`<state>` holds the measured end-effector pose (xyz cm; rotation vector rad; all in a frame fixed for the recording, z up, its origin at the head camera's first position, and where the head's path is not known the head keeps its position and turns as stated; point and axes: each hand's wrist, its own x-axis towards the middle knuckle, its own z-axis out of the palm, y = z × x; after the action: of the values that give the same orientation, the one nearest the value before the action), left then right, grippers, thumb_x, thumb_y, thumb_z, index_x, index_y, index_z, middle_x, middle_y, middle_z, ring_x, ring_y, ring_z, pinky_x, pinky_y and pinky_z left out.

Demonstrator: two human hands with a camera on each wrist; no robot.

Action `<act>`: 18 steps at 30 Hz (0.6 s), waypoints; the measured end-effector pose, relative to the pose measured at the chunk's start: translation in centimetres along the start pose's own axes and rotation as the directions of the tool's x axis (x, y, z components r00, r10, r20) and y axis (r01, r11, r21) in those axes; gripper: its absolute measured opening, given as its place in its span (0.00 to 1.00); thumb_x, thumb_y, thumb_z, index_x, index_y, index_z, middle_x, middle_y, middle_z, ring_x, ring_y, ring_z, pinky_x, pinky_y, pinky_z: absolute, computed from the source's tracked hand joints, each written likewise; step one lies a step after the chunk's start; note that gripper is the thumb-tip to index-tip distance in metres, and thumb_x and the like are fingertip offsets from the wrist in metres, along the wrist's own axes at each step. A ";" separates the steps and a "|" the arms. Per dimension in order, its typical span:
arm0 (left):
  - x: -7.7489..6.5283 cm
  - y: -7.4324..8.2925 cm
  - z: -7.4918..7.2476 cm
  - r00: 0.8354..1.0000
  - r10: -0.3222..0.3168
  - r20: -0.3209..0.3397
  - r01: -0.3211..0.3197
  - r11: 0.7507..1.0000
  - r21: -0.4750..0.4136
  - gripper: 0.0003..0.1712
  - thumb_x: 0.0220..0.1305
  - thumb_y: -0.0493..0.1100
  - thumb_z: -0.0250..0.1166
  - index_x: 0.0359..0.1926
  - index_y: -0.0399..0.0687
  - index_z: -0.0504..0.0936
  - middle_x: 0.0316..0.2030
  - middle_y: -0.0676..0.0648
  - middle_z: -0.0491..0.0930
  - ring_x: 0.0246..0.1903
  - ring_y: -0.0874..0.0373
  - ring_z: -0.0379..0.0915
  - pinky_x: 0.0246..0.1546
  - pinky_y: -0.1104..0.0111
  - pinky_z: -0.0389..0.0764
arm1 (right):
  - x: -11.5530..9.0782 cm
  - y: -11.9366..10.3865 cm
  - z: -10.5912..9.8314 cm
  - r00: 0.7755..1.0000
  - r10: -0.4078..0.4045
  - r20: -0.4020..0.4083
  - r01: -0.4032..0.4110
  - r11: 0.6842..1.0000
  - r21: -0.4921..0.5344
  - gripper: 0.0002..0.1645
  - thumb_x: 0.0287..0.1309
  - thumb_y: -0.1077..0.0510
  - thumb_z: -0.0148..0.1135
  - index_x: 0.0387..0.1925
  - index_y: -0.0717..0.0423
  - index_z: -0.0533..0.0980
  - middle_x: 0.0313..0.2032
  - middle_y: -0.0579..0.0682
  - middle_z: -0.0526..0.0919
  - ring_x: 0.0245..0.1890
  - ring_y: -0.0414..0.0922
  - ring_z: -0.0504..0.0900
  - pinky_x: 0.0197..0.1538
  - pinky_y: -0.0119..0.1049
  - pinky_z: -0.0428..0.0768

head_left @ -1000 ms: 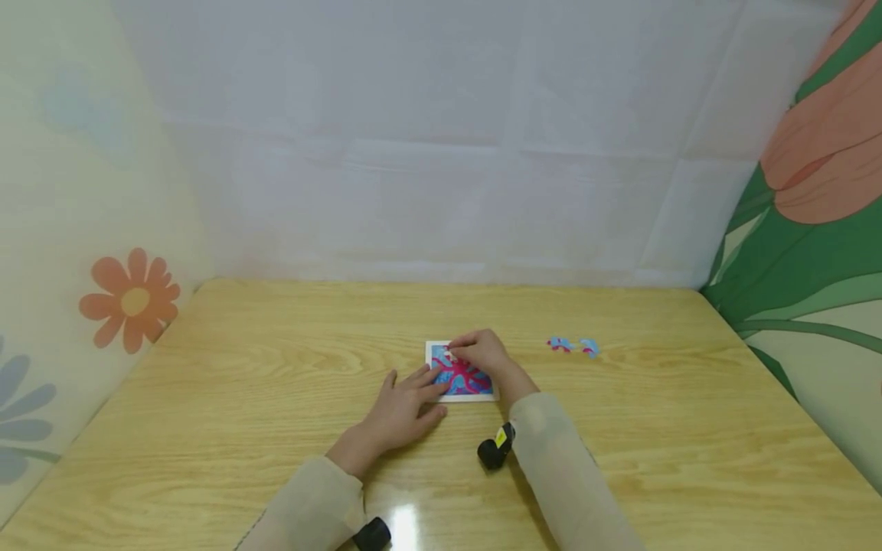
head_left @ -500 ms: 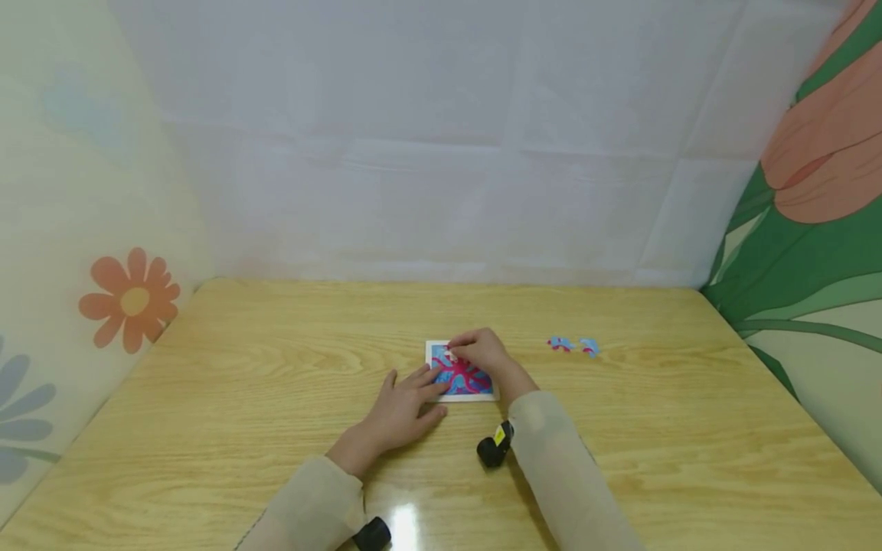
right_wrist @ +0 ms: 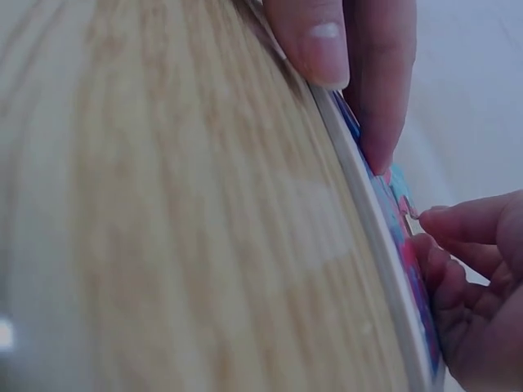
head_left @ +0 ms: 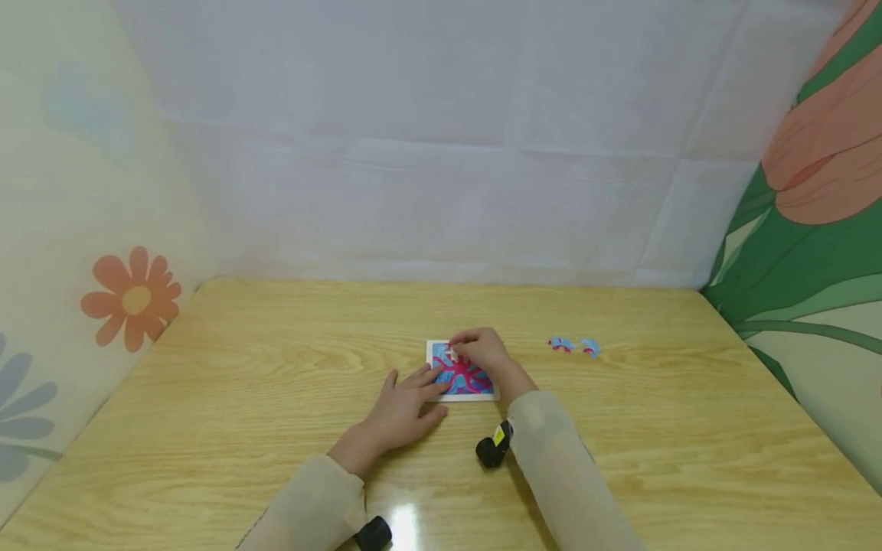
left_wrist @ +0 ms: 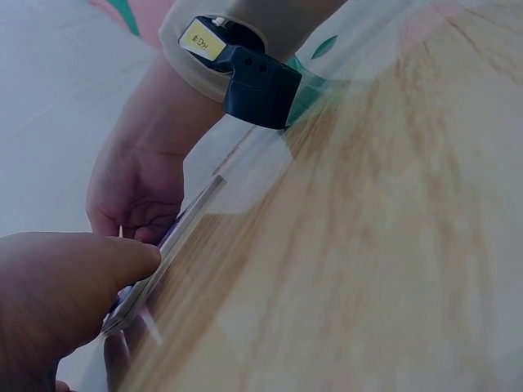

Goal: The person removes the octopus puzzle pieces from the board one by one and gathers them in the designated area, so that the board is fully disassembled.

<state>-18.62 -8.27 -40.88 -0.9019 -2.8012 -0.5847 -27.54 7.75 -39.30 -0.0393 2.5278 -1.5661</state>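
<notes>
A small jigsaw puzzle (head_left: 463,380) with a pink octopus on blue lies in a white-edged tray (head_left: 468,398) mid-table. My left hand (head_left: 400,413) rests with fingers spread over the puzzle's left part; its thumb (left_wrist: 122,260) lies at the tray's near edge. At the upper part of the picture, my right hand (head_left: 485,350) pinches a blue and pink puzzle piece (right_wrist: 398,184), which looks slightly raised in the right wrist view. A pale bare patch (head_left: 452,355) shows beside those fingertips. Much of the piece is hidden by the right hand.
Two loose puzzle pieces, one (head_left: 561,344) beside the other (head_left: 589,347), lie on the wooden table (head_left: 276,360) to the right of the tray. A white cloth (head_left: 413,153) hangs behind. Black wrist cameras (head_left: 493,446) sit under both forearms.
The right fingertips have shifted very slightly, and more of the pale patch beside them shows. The left hand and the loose pieces stay where they were.
</notes>
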 end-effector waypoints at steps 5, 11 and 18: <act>0.0 0.0 0.0 1.000 -0.006 0.005 0.006 1.000 -0.001 0.22 0.57 0.50 0.56 0.52 0.47 0.74 0.57 0.43 0.63 0.57 0.48 0.54 0.50 0.41 0.45 | -0.1 0.0 0.3 0.999 -0.003 -0.032 0.004 0.999 0.040 0.08 0.45 0.66 0.58 0.32 0.63 0.79 0.23 0.47 0.76 0.21 0.38 0.69 0.24 0.27 0.67; 0.1 0.0 0.0 1.000 -0.016 0.011 0.016 1.000 -0.006 0.23 0.57 0.51 0.56 0.52 0.47 0.74 0.57 0.44 0.63 0.58 0.48 0.54 0.50 0.41 0.45 | -0.2 -0.3 0.2 0.999 -0.007 -0.048 0.009 0.999 0.048 0.08 0.44 0.66 0.60 0.31 0.63 0.79 0.25 0.49 0.78 0.23 0.39 0.70 0.26 0.28 0.68; 0.0 0.0 -0.1 1.000 -0.012 0.014 0.012 1.000 -0.012 0.22 0.57 0.50 0.56 0.52 0.47 0.73 0.57 0.43 0.63 0.58 0.47 0.53 0.50 0.41 0.44 | -0.2 -0.6 0.3 0.999 -0.021 -0.028 0.024 0.992 0.125 0.07 0.42 0.69 0.62 0.29 0.67 0.77 0.17 0.48 0.76 0.14 0.37 0.69 0.19 0.27 0.68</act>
<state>-18.62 -8.28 -40.78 -0.8951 -2.8202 -0.5999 -27.39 7.27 -38.88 -0.0317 2.4513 -1.7420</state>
